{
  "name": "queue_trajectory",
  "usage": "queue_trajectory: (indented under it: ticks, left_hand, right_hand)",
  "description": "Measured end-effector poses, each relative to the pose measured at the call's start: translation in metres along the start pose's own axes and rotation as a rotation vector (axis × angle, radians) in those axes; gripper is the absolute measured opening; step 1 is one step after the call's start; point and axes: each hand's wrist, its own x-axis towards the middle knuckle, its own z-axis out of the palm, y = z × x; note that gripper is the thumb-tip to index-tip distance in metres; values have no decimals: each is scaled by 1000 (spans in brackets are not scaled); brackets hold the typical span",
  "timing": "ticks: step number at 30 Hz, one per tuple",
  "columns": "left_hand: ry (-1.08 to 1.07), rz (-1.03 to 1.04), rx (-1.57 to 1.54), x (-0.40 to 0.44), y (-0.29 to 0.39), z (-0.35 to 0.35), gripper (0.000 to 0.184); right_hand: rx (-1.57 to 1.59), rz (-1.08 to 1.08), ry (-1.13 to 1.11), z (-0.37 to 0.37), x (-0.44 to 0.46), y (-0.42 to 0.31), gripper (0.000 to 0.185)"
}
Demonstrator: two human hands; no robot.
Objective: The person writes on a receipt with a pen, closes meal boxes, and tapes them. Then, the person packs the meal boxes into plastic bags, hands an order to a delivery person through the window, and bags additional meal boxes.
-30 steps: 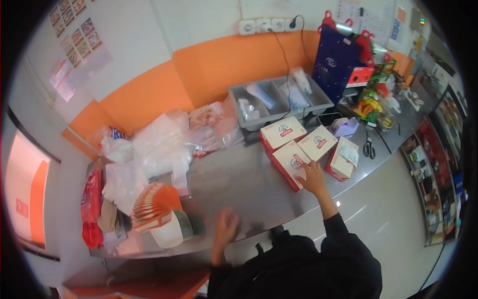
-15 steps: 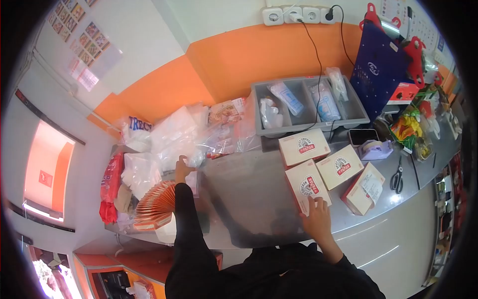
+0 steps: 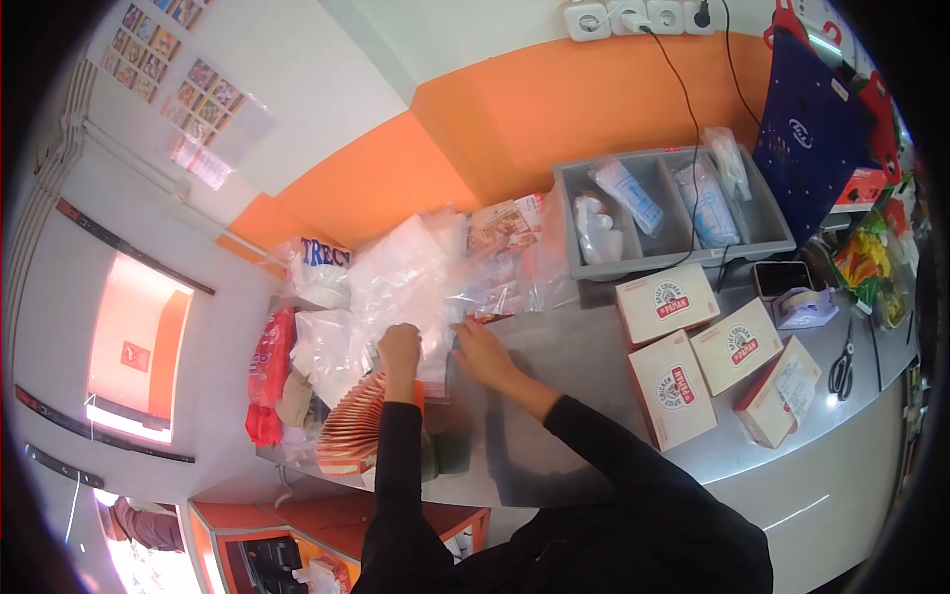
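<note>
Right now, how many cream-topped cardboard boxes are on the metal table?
4 boxes: one beside the grey plastic tray, one in front, one right of both, one farthest right with white paper.

**Open Lane Beside a Crowded Tray**

Bare steel counter (image 3: pixel 584 346) leaves a path front-left of the gray tray (image 3: pixel 606 268), narrowed farther left of the tray by the right hand (image 3: pixel 483 356). Four boxes (image 3: pixel 673 388) stand before the tray, a purple tape dispenser (image 3: pixel 804 309) at its front-right. Plastic bags (image 3: pixel 401 272) crowd its left, a blue panel (image 3: pixel 807 129) its right; a black cord (image 3: pixel 697 158) crosses it.
</note>
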Motion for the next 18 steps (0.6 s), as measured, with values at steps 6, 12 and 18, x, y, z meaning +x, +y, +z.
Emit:
queue_trajectory:
  ticks: [6,12,18]
  left_hand:
    - [-176,-36,-159,9,-1,8,24]
    - [-354,-441,-824,60,-62,126,51]
    - [-400,-155,-490,74,-40,159,62]
  right_hand:
    - [-284,-115,-109,55,52,11,29]
    - [-433,-210,-158,66,59,30,11]
    - [-528,-219,-180,49,27,30,17]
